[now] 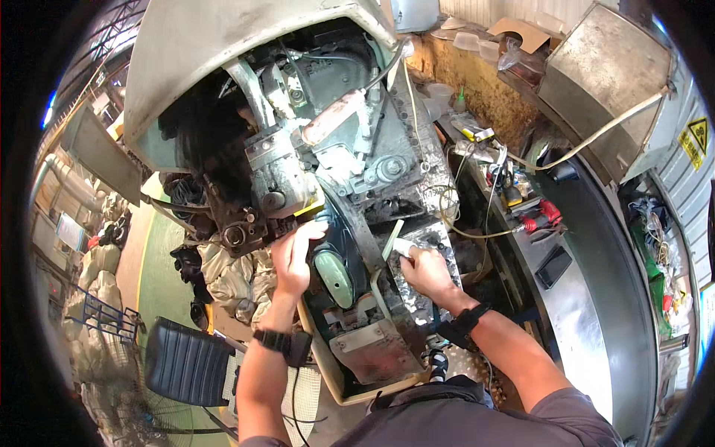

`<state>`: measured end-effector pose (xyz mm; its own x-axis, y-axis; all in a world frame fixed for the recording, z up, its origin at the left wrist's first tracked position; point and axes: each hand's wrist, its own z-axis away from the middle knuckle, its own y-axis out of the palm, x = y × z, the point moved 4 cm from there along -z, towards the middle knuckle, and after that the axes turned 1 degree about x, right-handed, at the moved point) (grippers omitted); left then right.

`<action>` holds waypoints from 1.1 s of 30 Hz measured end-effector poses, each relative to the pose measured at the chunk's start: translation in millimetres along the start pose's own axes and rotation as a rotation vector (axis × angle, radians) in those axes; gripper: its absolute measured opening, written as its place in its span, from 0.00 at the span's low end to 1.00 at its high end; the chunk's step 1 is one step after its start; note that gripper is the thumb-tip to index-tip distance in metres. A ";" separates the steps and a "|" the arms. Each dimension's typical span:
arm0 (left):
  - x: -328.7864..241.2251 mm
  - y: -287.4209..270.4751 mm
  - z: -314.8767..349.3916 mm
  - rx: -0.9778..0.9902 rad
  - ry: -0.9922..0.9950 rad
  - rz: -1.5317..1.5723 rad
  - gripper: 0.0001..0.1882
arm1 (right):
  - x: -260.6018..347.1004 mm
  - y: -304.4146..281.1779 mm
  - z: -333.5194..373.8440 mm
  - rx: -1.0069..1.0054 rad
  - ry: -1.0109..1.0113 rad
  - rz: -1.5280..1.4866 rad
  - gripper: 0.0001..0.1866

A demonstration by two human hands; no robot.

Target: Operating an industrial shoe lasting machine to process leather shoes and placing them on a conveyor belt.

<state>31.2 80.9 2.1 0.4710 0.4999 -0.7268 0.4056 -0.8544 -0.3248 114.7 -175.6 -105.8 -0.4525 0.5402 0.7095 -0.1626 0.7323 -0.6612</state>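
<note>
My left hand (pixel 292 259) reaches up to the underside of a greasy metal block (pixel 279 175) on an opened machine. Its fingers are stretched out, with nothing visible in them. Beside it is a dark rounded housing with a pale green oval cover (pixel 333 276). My right hand (pixel 430 276) is closed, fingers curled round a small white piece (pixel 403 246) whose kind I cannot make out. A pale green strip (pixel 392 239) slants up just beyond that piece; whether the hand touches it is unclear. Below the right hand lies a worn, speckled metal surface (pixel 417 302).
A large raised cover (pixel 246 37) arches over the machine. To the right, a metal bench (pixel 577 320) carries a red power tool (pixel 541 216), a black phone (pixel 553 267) and a looping hose (pixel 477 235). A black chair (pixel 186 361) and bundled sacks (pixel 234 279) are at left.
</note>
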 end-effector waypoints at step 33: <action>61.3 7.8 13.3 -0.220 0.108 0.132 0.28 | 2.0 -2.4 -3.5 -0.085 -0.011 -0.004 0.10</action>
<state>52.8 103.0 -53.0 0.6071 0.4084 -0.6816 0.4900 -0.8677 -0.0835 117.3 -174.8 -102.0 -0.4613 0.5329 0.7094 -0.0900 0.7673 -0.6349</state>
